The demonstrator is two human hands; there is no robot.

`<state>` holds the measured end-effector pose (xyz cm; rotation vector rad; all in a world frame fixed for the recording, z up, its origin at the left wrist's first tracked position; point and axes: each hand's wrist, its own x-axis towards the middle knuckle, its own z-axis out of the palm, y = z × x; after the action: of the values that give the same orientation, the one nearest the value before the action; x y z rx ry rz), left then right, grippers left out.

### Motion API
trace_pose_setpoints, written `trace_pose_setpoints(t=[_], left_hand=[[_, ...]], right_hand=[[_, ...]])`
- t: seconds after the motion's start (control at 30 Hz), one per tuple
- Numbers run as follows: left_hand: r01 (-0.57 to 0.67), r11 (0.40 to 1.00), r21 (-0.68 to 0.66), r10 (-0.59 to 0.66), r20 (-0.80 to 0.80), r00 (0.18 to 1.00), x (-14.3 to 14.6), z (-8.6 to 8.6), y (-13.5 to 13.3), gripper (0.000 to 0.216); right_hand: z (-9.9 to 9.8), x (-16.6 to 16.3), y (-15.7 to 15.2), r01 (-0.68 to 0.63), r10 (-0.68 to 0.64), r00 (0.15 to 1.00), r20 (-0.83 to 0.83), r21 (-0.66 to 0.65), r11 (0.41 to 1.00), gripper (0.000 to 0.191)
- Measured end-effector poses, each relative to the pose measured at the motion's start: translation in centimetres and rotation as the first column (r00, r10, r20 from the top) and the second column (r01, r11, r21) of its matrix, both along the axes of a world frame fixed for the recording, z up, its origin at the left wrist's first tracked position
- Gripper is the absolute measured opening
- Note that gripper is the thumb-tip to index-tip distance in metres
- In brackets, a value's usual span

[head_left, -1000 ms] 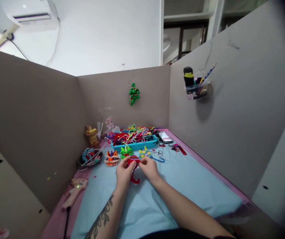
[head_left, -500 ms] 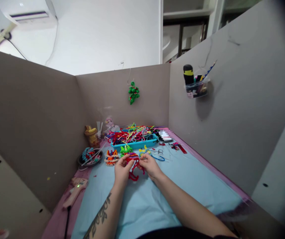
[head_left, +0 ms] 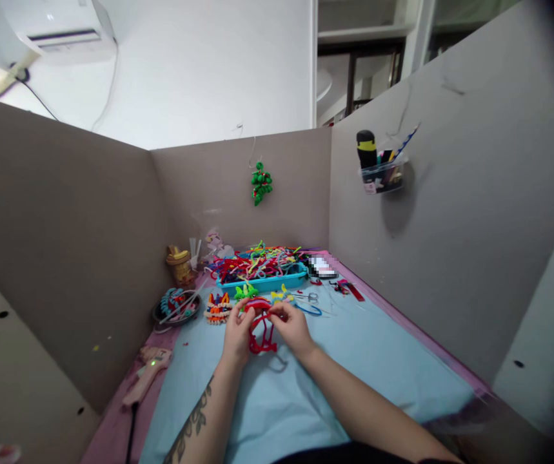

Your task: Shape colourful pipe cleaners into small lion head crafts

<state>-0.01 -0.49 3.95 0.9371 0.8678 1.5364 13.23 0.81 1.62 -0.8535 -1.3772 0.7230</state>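
Observation:
Between my two hands hangs a red pipe-cleaner piece (head_left: 262,345), with striped red and purple rows at its top and loose red loops below. My left hand (head_left: 238,327) pinches its left side between thumb and fingers. On the other side my right hand (head_left: 292,325) has its fingertips closed on the piece's upper right edge. Just beyond the hands stand a green pipe-cleaner figure (head_left: 246,292) and a yellow and blue one (head_left: 282,294). An orange and cream pipe-cleaner piece (head_left: 217,310) lies to the left of my left hand.
A blue tray (head_left: 262,283) heaped with pipe cleaners stands at the back. Scissors (head_left: 311,298) lie to its front right. On the left are a dark bowl (head_left: 192,316) of pieces and a pink glue gun (head_left: 147,377) with a green light. Grey partitions (head_left: 238,187) enclose the table.
The red piece has turned in my hands, so its loops now hang lower and more spread. My right fingers have shifted along its upper edge. The view has tilted slightly.

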Motion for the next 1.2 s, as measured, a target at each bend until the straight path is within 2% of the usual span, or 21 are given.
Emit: trace_pose_setpoints(t=[0.13, 0.23, 0.37, 0.53, 0.67, 0.87, 1.07, 1.13, 1.2], left_hand=[[0.117, 0.992, -0.036, -0.119, -0.052, 0.991, -0.1, 0.3, -0.5, 0.07], [0.13, 0.991, -0.031, -0.132, -0.103, 0.986, -0.2, -0.1, -0.4, 0.081], [0.103, 0.994, 0.028, -0.097, -0.148, 0.984, -0.3, -0.5, -0.1, 0.087], [-0.057, 0.995, 0.085, 0.077, -0.268, 0.96, -0.4, -0.2, 0.1, 0.072], [-0.104, 0.981, 0.162, 0.147, -0.287, 0.947, -0.4, -0.1, 0.2, 0.064], [-0.095, 0.977, 0.193, 0.154, -0.32, 0.935, -0.2, -0.4, 0.3, 0.057], [-0.196, 0.957, 0.213, 0.267, -0.388, 0.882, -0.5, -0.6, 0.5, 0.052], [-0.21, 0.953, 0.217, 0.284, -0.401, 0.871, -0.5, -0.6, 0.5, 0.052], [-0.16, 0.96, 0.229, 0.239, -0.378, 0.895, -0.3, -0.4, 0.4, 0.051]], right_hand=[[-0.2, 0.4, -0.2, 0.089, -0.144, 0.959, 0.243, 0.222, 0.971, 0.015], [-0.3, 0.6, 0.0, 0.075, -0.175, 0.93, 0.323, 0.298, 0.952, 0.018], [-0.1, 0.7, 0.0, 0.025, -0.138, 0.922, 0.363, 0.3, 0.954, 0.022], [0.1, 0.7, -0.1, 0.09, -0.162, 0.925, 0.343, 0.215, 0.972, 0.016], [-0.1, 0.6, 0.0, 0.092, -0.167, 0.928, 0.332, 0.229, 0.969, 0.014], [0.3, 0.5, -0.1, 0.039, -0.091, 0.954, 0.285, 0.183, 0.982, 0.022], [0.9, 0.2, -0.6, 0.03, -0.047, 0.993, 0.113, 0.151, 0.988, 0.026], [0.9, -0.1, -0.6, -0.04, 0.039, 0.999, 0.013, 0.063, 0.997, 0.024], [0.7, -0.4, -0.5, -0.14, 0.126, 0.977, -0.174, -0.073, 0.987, 0.022]])
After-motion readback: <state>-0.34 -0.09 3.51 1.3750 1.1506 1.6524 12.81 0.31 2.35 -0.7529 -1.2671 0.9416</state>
